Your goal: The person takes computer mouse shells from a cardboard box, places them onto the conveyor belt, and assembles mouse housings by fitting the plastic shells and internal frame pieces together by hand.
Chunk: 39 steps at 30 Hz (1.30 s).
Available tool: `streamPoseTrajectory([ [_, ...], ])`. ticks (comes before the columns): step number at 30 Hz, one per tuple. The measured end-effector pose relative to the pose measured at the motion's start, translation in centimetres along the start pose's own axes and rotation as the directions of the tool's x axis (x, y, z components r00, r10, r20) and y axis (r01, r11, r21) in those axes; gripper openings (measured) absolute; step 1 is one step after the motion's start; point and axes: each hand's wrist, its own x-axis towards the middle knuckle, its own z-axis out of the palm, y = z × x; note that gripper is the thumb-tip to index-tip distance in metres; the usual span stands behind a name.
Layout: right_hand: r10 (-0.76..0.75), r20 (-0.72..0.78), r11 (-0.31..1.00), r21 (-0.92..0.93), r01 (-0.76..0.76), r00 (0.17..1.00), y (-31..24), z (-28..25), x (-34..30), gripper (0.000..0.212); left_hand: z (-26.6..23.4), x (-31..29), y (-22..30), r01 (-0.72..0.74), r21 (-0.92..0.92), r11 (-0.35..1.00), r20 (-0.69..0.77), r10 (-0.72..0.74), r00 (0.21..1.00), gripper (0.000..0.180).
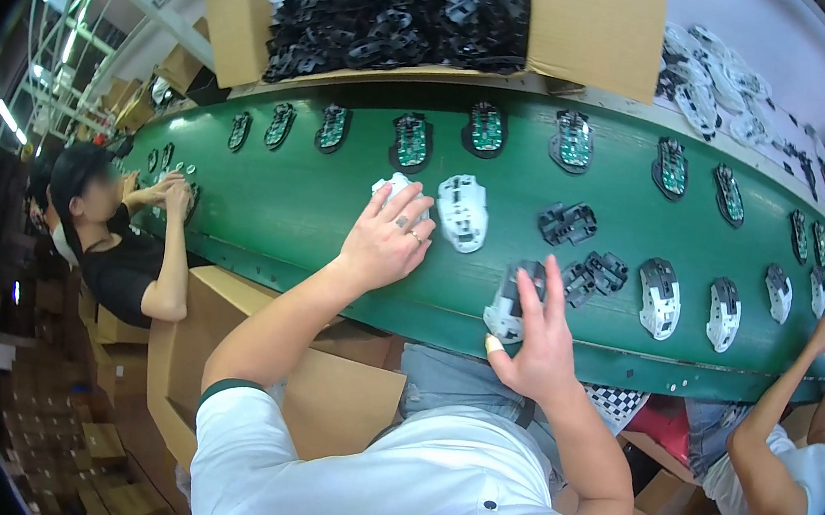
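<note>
My left hand [389, 240] is curled over a white mouse shell [392, 187] on the green conveyor belt [339, 194], hiding much of it. Just right of that hand, another white mouse shell [463, 213] lies loose. My right hand [542, 344] has its fingers stretched out and spread along a mouse shell with a dark grey top and white end [508, 303]; its thumb is at the shell's near end. Beside and beyond the right hand lie two black plastic mouse frames, one farther off [567, 224] and one nearer [597, 277].
A row of mouse bases with green circuit boards [486, 130] runs along the belt's far side. Assembled grey-and-white shells [661, 299] lie to the right. A cardboard box of black parts [396, 30] stands behind. Co-workers [124, 227] sit at left and right [783, 467].
</note>
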Motion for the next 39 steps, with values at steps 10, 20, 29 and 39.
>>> streamPoseTrajectory([
  [10,0.076,0.248,0.941,-0.337,0.012,0.966,-0.1,3.5,5.1,0.088,-1.9,-6.9,-8.0,0.002,-0.047,0.999,-0.232,-0.013,0.973,0.029],
  [20,0.135,0.218,0.946,-0.320,-0.060,0.967,1.0,4.3,3.5,0.092,2.6,-9.9,-16.6,0.270,-0.028,0.962,-0.333,-0.264,0.905,0.036],
  [29,0.092,0.111,0.994,-0.076,-0.084,0.989,1.8,4.6,3.2,0.080,3.0,-6.3,-13.4,0.549,-0.068,0.833,-0.367,-0.532,0.763,0.052],
  [39,0.110,-0.069,0.947,-0.296,-0.126,0.992,2.2,2.9,2.6,0.086,3.5,4.5,2.5,0.003,-0.334,0.943,-0.118,-0.045,0.992,0.041],
])
